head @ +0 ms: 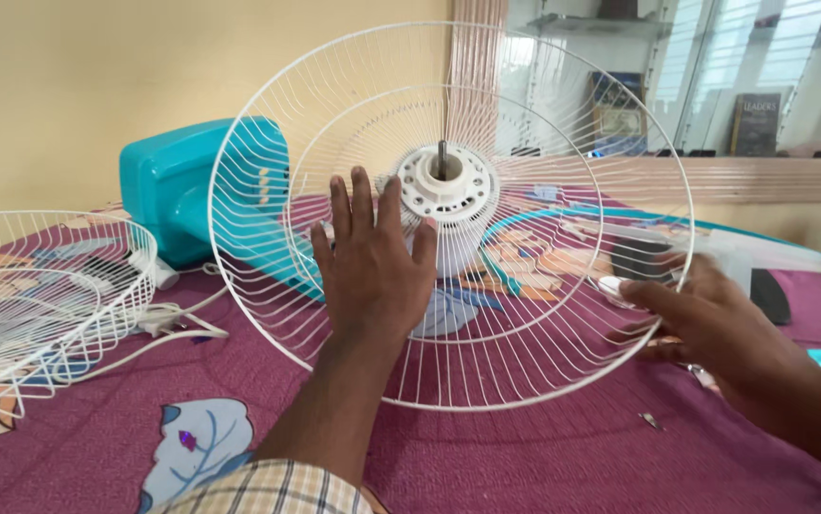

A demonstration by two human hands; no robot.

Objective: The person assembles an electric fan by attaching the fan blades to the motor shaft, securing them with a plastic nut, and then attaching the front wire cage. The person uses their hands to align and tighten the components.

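A round white wire fan guard (pixel 563 171) stands tilted on a maroon patterned bedsheet (pixel 544 457). It sits on the white motor hub (pixel 444 186) of a teal fan body (pixel 192 181), and a metal shaft (pixel 442 155) sticks out of the hub. My left hand (pixel 372 262) lies flat on the wires just left of the hub, fingers spread, holding nothing. My right hand (pixel 715 319) is at the guard's right rim and pinches a small white piece (pixel 610 285) at its fingertips.
A second white wire guard (pixel 39 295) lies at the left edge. A white cord and plug (pixel 168 319) trail beside it. A clear fan blade with a teal edge (pixel 743 247) lies behind my right hand. A small screw (pixel 651 419) rests on the sheet. A glass-fronted cabinet (pixel 753 114) stands behind.
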